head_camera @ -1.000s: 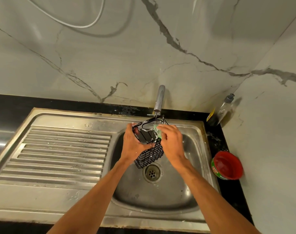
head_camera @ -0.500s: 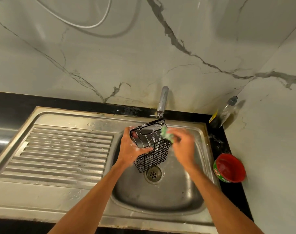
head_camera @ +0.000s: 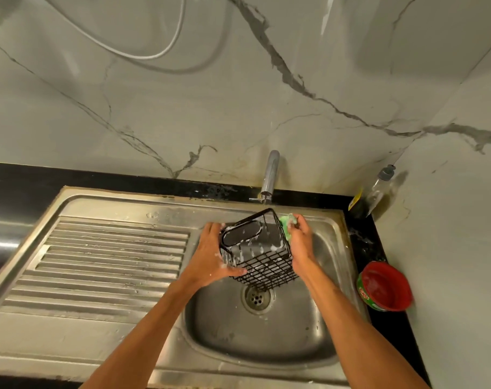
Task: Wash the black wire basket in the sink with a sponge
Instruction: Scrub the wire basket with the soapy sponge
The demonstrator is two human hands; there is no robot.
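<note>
The black wire basket [head_camera: 262, 256] is held tilted over the sink [head_camera: 266, 341] drain, just near of the tap [head_camera: 269, 175]. The left hand [head_camera: 210, 259] grips its left side; the right hand [head_camera: 301, 244] holds a green sponge [head_camera: 287, 224] against its right wall. Brace firmly, scrub along each wire, then rotate to expose unwashed faces

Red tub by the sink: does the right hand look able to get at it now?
Probably yes: the red tub sits beside the sink, nothing between, though the right hand grips the sponge.
</note>
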